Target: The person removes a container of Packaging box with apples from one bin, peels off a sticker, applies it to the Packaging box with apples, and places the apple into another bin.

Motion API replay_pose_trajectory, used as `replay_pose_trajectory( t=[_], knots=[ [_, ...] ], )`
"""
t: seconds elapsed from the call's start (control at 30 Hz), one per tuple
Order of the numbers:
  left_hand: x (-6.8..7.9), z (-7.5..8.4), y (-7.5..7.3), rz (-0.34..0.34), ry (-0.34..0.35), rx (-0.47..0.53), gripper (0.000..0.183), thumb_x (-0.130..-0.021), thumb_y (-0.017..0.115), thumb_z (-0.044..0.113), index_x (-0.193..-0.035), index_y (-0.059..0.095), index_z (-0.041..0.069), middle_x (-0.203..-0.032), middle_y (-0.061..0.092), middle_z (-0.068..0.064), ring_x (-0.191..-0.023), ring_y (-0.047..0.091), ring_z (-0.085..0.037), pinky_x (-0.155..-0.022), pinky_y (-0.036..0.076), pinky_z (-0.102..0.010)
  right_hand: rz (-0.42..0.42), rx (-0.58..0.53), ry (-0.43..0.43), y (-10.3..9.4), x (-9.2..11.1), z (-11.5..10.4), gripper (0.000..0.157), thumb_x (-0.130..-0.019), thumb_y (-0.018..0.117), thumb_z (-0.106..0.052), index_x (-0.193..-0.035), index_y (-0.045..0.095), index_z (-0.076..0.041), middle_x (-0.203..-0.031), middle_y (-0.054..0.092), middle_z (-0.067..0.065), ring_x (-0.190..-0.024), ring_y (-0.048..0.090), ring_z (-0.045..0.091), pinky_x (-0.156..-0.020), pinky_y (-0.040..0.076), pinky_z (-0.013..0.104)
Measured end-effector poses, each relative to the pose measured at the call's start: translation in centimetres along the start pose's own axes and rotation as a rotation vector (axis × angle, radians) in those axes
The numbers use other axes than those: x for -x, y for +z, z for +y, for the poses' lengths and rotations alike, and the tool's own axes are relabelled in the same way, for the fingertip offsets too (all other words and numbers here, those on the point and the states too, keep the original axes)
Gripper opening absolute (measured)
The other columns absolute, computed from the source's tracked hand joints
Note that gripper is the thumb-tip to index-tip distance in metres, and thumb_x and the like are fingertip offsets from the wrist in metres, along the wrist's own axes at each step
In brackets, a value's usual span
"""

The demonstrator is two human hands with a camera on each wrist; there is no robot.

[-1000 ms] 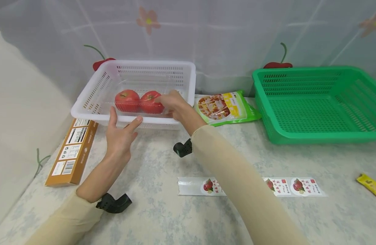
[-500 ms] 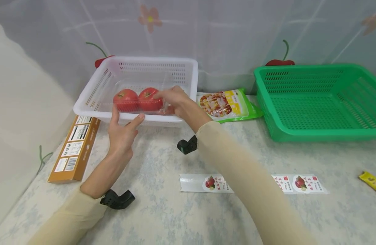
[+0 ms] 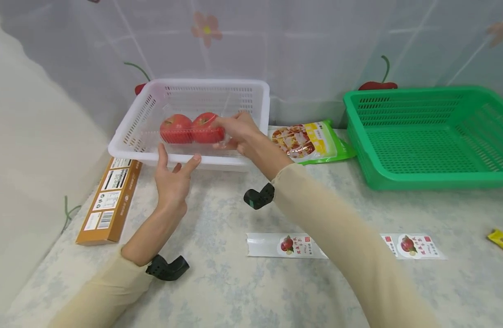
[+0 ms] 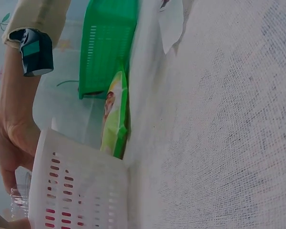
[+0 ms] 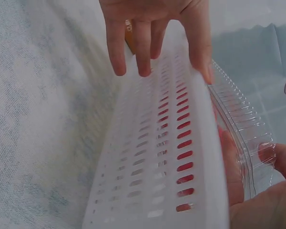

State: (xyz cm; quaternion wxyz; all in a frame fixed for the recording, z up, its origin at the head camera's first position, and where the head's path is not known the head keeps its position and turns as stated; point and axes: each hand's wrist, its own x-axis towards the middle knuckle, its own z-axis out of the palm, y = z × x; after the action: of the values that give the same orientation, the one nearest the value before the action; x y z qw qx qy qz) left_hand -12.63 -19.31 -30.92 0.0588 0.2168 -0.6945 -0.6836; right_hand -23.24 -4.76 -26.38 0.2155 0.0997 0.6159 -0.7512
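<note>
In the head view, two red apples (image 3: 176, 129) sit in a clear plastic container (image 3: 194, 135) inside the white slotted basket (image 3: 251, 161). My right hand (image 3: 243, 132) pinches the container's right end between thumb and fingers, as the right wrist view also shows on its ribbed clear edge (image 5: 240, 112). My left hand (image 3: 173, 180) is at the basket's front rim, thumb and index finger touching the rim. Its other fingers hang fairly straight before the basket's slotted wall (image 5: 148, 129) in the right wrist view. The container's bottom is hidden by the rim.
A snack packet (image 3: 313, 141) lies between the white basket and a green basket (image 3: 440, 176) at right. An orange-brown box (image 3: 108, 200) lies at left. A strip of apple stickers (image 3: 264, 246) and a yellow wrapped packet (image 3: 502, 241) lie on the patterned tablecloth (image 3: 235, 291).
The clear container and its apples have shifted slightly up and left relative to the basket, with my right hand. My left hand stays by the front rim. The head view has shifted a little.
</note>
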Motion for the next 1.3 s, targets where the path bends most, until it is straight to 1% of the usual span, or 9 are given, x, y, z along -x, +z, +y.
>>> replay_pose_trajectory(
  t=[0.1,0.23,0.33,0.53,0.77,0.9,1.1,1.2,1.3],
  knots=[
    [0.0,-0.3,0.2,-0.002,0.004,-0.011,0.100,-0.089,0.075,0.030,-0.157,0.003,0.041,-0.164,0.001,0.011,-0.146,0.022,-0.025,-0.113,0.031,-0.039,0.018,0.004,-0.041,-0.3,0.7,-0.6,0.051,-0.086,0.072,-0.004,-0.122,0.035,-0.007,-0.130,0.041,0.008,-0.092,0.067,0.026,-0.062,0.060,0.037],
    [-0.2,-0.4,0.1,-0.002,0.021,-0.015,0.100,-0.089,0.075,0.030,-0.157,0.003,0.040,-0.163,0.009,0.011,-0.145,0.023,-0.025,-0.113,0.031,-0.040,0.030,-0.002,-0.079,-1.0,2.2,-1.6,0.054,-0.088,0.073,-0.009,-0.125,0.034,-0.008,-0.129,0.040,0.006,-0.103,0.059,0.022,-0.065,0.060,0.039],
    [-0.3,-0.2,0.0,0.001,0.027,-0.016,0.100,-0.089,0.076,0.029,-0.157,0.004,0.041,-0.163,0.007,0.013,-0.145,0.023,-0.024,-0.113,0.031,-0.040,0.027,0.000,-0.094,-1.9,3.5,-2.2,0.057,-0.088,0.073,-0.011,-0.130,0.035,-0.010,-0.129,0.042,0.005,-0.113,0.055,0.023,-0.069,0.060,0.041],
    [-0.6,0.1,-0.1,0.003,0.030,-0.018,0.099,-0.089,0.075,0.028,-0.157,0.004,0.041,-0.163,0.009,0.012,-0.144,0.024,-0.023,-0.112,0.033,-0.039,0.028,-0.025,-0.092,-4.1,6.5,-2.5,0.056,-0.088,0.074,-0.012,-0.131,0.038,-0.012,-0.128,0.047,0.008,-0.113,0.055,0.028,-0.071,0.059,0.042],
    [-0.8,0.5,-0.2,-0.004,-0.004,-0.035,0.099,-0.090,0.074,0.032,-0.157,0.002,0.042,-0.163,-0.001,0.015,-0.146,0.022,-0.021,-0.113,0.031,-0.037,0.012,-0.047,-0.144,-7.5,10.7,-1.9,0.057,-0.092,0.069,-0.013,-0.137,0.034,-0.009,-0.129,0.049,0.012,-0.111,0.056,0.032,-0.072,0.059,0.042],
    [-1.0,0.7,-0.3,-0.014,0.007,-0.022,0.096,-0.091,0.073,0.026,-0.157,0.004,0.041,-0.163,0.001,0.014,-0.145,0.022,-0.022,-0.113,0.031,-0.037,0.019,-0.044,-0.136,-9.4,13.0,-1.4,0.052,-0.094,0.068,-0.015,-0.135,0.037,-0.011,-0.132,0.049,0.011,-0.116,0.056,0.032,-0.075,0.058,0.042],
    [-0.8,0.4,-1.0,-0.018,0.001,0.028,0.093,-0.094,0.068,0.020,-0.155,0.003,0.046,-0.163,0.002,0.013,-0.142,0.028,-0.018,-0.111,0.034,-0.034,-0.026,-0.012,-0.096,-12.5,16.4,0.0,0.058,-0.096,0.066,-0.018,-0.142,0.032,-0.013,-0.139,0.042,0.010,-0.120,0.052,0.032,-0.080,0.057,0.043],
    [-0.6,0.3,-1.4,-0.006,0.005,0.017,0.093,-0.094,0.069,0.024,-0.155,0.003,0.046,-0.163,-0.001,0.014,-0.143,0.026,-0.018,-0.111,0.034,-0.035,-0.037,-0.006,-0.077,-14.2,17.7,0.9,0.057,-0.096,0.066,-0.019,-0.142,0.032,-0.016,-0.136,0.043,0.010,-0.114,0.055,0.027,-0.077,0.058,0.040],
    [-0.5,0.1,-1.6,-0.011,0.013,0.010,0.094,-0.092,0.071,0.027,-0.155,0.003,0.045,-0.162,-0.008,0.016,-0.145,0.022,-0.019,-0.111,0.034,-0.036,-0.045,-0.012,-0.081,-16.5,18.7,2.0,0.050,-0.097,0.065,-0.018,-0.137,0.036,-0.016,-0.125,0.053,0.008,-0.101,0.060,0.021,-0.069,0.059,0.035]
  ],
)
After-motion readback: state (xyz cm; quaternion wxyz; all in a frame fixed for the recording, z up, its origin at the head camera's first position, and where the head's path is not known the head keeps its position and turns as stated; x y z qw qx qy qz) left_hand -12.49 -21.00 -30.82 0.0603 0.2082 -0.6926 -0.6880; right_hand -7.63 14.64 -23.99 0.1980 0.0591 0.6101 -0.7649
